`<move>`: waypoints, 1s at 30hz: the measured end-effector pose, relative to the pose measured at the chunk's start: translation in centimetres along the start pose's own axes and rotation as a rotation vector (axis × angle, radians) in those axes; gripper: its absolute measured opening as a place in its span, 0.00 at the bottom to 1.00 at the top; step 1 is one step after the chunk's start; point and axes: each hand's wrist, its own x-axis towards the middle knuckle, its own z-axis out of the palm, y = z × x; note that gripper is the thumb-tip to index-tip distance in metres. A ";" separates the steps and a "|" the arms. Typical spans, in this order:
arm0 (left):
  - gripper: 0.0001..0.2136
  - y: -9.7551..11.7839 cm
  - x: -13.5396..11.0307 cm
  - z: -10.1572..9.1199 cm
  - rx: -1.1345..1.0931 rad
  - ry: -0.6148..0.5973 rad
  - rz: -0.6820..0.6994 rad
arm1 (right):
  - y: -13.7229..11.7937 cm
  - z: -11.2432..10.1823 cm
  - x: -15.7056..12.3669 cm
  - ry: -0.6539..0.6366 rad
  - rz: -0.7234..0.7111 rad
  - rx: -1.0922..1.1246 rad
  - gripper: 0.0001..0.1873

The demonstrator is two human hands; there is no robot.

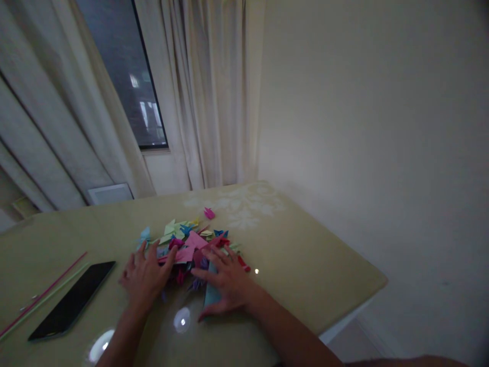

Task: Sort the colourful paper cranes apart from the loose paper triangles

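A loose heap of colourful folded-paper pieces [194,239] lies on the table, in pink, red, blue, purple, yellow and pale green. My left hand [145,272] rests at the heap's left side, its fingers spread and its fingertips by the paper. On the right side, my right hand [231,280] lies with fingers apart over part of the heap. Under that palm a light blue paper piece [212,290] shows in part. One magenta folded piece [209,213] sits apart, behind the heap. Some pieces are hidden beneath my hands.
A black phone-like slab [72,300] lies at the left, beside a thin pink stick [49,288] and a thin green stick [46,302]. The glossy table [313,265] has its corner at the right, near a wall. Curtains [217,102] and a window stand behind.
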 end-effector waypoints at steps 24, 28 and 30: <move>0.25 5.1 -4.2 3.0 -0.672 -0.370 0.405 | 4.2 0.6 1.4 0.110 0.457 -0.013 0.23; 0.24 4.0 -2.8 3.1 -0.674 -0.210 0.322 | 5.2 -0.3 1.1 0.420 0.476 0.148 0.18; 0.24 3.2 -2.0 3.2 -0.642 -0.116 0.284 | 5.4 -1.0 1.0 0.580 0.498 0.210 0.12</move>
